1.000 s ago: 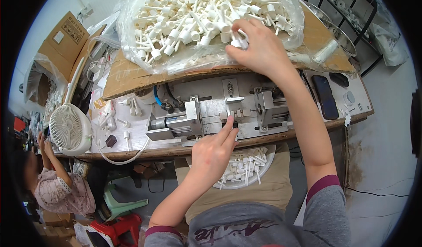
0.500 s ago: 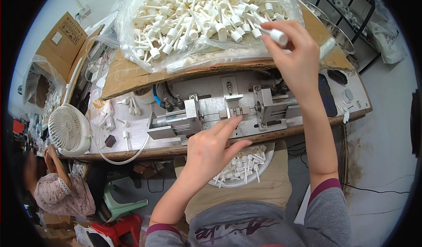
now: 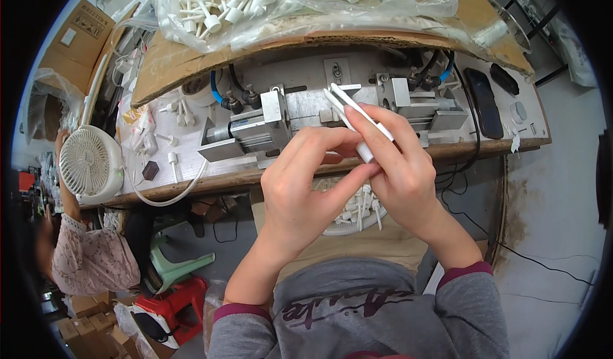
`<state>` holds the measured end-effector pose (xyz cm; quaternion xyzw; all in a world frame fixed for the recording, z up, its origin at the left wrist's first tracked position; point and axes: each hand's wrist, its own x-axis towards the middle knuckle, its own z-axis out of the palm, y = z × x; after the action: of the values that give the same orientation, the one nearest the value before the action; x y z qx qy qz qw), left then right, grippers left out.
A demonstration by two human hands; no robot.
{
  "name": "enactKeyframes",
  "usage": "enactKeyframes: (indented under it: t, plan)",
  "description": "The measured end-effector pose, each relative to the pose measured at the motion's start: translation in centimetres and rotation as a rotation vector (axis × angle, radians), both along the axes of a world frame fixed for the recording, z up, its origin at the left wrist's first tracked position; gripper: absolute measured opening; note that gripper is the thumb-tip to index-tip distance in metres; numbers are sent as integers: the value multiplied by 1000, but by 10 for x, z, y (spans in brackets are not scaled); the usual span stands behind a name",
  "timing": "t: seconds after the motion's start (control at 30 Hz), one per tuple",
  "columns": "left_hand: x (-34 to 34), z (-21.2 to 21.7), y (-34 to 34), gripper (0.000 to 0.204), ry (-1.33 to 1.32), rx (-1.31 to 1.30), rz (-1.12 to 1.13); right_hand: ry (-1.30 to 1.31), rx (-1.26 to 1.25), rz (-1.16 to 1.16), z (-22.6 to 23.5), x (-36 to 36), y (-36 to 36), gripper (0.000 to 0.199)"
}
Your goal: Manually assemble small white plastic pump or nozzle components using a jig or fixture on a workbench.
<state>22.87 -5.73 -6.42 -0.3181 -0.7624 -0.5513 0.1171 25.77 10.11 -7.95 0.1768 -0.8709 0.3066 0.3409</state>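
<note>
Both hands meet in front of a metal clamping fixture [image 3: 276, 113]. My right hand [image 3: 405, 161] is closed around white plastic scoops [image 3: 348, 109]; two long handles stick out past its fingers. My left hand [image 3: 297, 183] pinches the cup end of a scoop [image 3: 365, 152], thumb against the right fingertips. Which handle belongs to that cup is partly hidden by the fingers. Below the hands, a round tray [image 3: 345, 232] of more scoops sits on my lap, partly covered by them.
A clear bag [image 3: 281, 30] of many scoops lies on a cardboard sheet [image 3: 185, 72] above the fixture. On the bench are a white fan [image 3: 91, 161], loose scoops [image 3: 172, 161], a phone [image 3: 483, 104] and air hoses. Another person [image 3: 96, 257] sits at the left.
My right hand came down from the bag with a scoop to meet my left hand. The left hand lifted off the fixture and closed on a scoop. The view tilted downward.
</note>
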Motion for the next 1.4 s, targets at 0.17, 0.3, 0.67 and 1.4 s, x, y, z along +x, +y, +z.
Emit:
enactKeyframes:
  t: [0.17,0.3,0.67,1.4]
  plan:
    - [5,-6,-8,37,79,-130,29,50,-43,-71,0,-6,13,36]
    - [4,-27,-14,32,199,-413,66,-145,-449,-76,-4,-2,20,29]
    - [-16,-14,2,29,357,-780,89,-174,-606,-84,-6,7,20,26]
    - [-3,-23,-11,28,361,-667,102,-342,-707,68,-4,25,14,35]
